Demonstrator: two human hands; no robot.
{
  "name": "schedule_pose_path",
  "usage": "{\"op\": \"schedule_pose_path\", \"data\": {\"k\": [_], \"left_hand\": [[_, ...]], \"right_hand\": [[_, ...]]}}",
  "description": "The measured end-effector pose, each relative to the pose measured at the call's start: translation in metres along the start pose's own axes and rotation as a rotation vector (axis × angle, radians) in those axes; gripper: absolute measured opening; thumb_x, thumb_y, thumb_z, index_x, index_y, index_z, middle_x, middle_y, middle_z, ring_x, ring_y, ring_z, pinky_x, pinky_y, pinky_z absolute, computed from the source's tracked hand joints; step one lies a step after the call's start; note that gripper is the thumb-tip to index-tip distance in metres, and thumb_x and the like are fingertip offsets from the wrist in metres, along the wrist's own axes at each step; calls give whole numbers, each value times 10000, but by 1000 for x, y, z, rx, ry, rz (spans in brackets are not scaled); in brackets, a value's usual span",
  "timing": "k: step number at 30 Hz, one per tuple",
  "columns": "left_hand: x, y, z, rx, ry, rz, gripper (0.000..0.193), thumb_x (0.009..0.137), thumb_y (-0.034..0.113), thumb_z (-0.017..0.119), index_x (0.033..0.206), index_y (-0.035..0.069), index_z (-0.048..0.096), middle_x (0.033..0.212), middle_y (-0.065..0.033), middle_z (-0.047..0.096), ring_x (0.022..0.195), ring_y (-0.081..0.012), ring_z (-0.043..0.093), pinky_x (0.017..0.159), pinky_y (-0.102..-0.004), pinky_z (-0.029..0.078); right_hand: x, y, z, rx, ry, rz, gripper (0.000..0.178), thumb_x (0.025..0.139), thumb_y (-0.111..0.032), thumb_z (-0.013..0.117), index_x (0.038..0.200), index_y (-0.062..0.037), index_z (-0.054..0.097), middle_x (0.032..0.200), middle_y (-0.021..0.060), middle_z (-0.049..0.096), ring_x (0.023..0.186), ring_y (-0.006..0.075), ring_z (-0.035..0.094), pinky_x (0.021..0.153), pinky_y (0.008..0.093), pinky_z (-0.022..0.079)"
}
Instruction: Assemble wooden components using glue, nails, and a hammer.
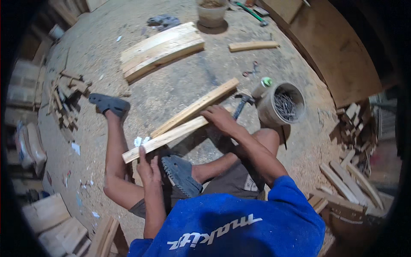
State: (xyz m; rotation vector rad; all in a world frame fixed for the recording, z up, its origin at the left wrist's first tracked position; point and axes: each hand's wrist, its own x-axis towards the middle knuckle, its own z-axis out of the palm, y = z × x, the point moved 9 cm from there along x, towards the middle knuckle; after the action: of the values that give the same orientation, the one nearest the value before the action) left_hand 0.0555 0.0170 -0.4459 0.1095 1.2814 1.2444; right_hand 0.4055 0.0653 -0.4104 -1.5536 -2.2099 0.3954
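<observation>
Holding on with both hands here, and the near strip (173, 138) of pale wood slants across the person's lap, just beside a second strip (195, 107) on the floor (171, 85)! The right hand (219, 119) curls over it close to its far end, gripping from above; the left hand (150, 169) lays its thumb on the near end, though whether its fingers pinch from below, I cannot tell. Over to the containers: a pale, round bucket (266, 110) right of the right hand, heaped with grey nails (284, 105)! Just beside it, a small bottle (259, 90) with a green cap (266, 81), contents unclear, and a hammer (244, 100), head up near the rim. Farther off, a second bucket (211, 18) stands upright, something brownish inside, too blurred to name
</observation>
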Motion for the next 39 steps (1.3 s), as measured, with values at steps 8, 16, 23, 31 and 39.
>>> {"op": "schedule_pose_path", "data": {"k": [8,16,23,31,39], "left_hand": [[26,5,-20,146,-45,31,628,994,432,722,1456,52,532,1393,-114,640,1260,-249,626,1112,-491,453],[-28,21,-30,98,-69,-215,652,998,394,716,1466,11,473,1453,-224,508,1346,-380,534,1136,-536,472],[-118,207,-167,630,361,800,265,1055,188,624,1238,-4,625,1082,-130,716,938,-213,703,836,-368,596],[-61,48,-229,1595,156,504,435,979,174,663,1361,-23,596,1251,-169,697,1126,-245,666,980,-376,517],[-32,35,-275,1826,51,519,556,998,304,649,1420,-43,545,1327,-184,655,1151,-291,652,999,-420,501]], "right_hand": [[-16,5,-6,99,329,153,448,855,-52,705,1299,-99,661,1220,183,659,1128,402,619,1020,487,467],[-85,40,-59,-40,408,346,461,885,-57,717,1333,-23,617,1277,235,617,1213,430,569,1079,485,432],[-93,5,-53,13,278,428,472,916,-57,691,1373,-3,584,1291,240,602,1233,430,568,1073,483,436],[-42,-52,-31,30,285,147,592,900,-26,717,1466,-75,549,1394,211,546,1309,393,523,1103,456,441],[-64,-14,-50,138,253,288,461,877,-51,734,1326,-39,627,1316,225,590,1181,416,589,1013,469,496]]}}
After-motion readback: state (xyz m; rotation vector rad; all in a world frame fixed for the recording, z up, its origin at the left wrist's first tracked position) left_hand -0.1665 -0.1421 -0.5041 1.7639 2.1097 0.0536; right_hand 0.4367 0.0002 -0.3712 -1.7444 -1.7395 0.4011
